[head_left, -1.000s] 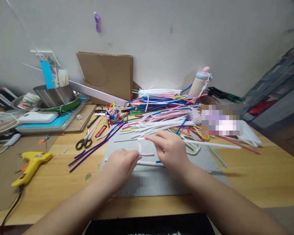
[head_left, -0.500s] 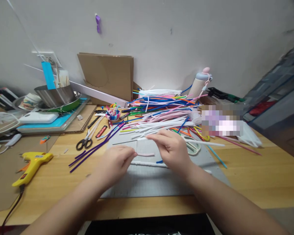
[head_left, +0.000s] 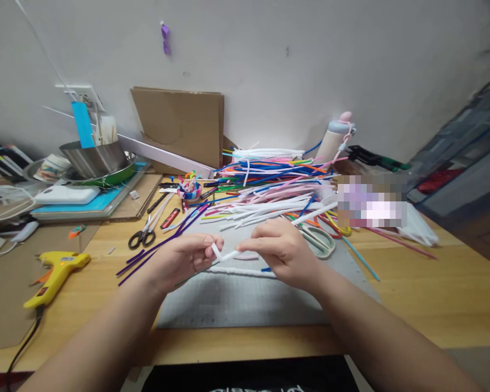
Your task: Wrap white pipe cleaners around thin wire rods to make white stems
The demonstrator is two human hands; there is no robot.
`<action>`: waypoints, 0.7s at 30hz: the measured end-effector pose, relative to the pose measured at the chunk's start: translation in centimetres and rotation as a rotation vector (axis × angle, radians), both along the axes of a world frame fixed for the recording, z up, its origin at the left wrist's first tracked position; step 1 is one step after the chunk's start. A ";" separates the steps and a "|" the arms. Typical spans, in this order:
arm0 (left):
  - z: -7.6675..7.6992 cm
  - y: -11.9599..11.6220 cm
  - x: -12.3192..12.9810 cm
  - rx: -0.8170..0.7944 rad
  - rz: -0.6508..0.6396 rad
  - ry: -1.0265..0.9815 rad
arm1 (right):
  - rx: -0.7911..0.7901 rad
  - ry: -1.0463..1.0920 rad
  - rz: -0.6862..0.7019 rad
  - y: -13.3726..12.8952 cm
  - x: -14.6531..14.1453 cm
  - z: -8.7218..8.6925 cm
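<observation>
A white pipe cleaner runs between my two hands, its near end bent up into a sharp corner. My left hand pinches the bent tip between thumb and finger. Farther along, my right hand grips the same pipe cleaner, and its long tail slants up and right behind the knuckles. A thin dark rod slopes down left from the bend, below my left fingers; how it joins the white piece is unclear. Under the hands, another white pipe cleaner and a pale pink piece lie on the grey mat.
Behind the hands is a heap of coloured pipe cleaners. Green-handled scissors lie right, black-handled scissors left, near purple pipe cleaners. A yellow glue gun rests far left. A bottle stands at the back.
My left hand has turned and opened out from a fist to pinch the white tip. The white piece is now bent, its tail tilted up, and the dark rod points down left.
</observation>
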State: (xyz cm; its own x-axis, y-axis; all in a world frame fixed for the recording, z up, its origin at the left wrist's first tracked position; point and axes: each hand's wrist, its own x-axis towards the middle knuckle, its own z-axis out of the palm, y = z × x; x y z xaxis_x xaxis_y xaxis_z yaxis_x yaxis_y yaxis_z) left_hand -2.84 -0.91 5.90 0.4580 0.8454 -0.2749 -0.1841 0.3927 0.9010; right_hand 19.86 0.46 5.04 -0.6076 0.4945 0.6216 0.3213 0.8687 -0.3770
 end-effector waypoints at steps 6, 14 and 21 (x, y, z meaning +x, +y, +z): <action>-0.8 -0.9 1.7 -0.125 0.041 -0.572 | -0.085 0.065 0.053 0.2 -0.2 -0.3; -1.9 -0.9 1.8 0.005 -0.093 -0.174 | 0.030 -0.121 0.004 0.6 0.2 0.0; -3.0 -1.1 1.5 0.131 -0.076 0.042 | 0.035 -0.281 0.000 1.0 0.4 -0.3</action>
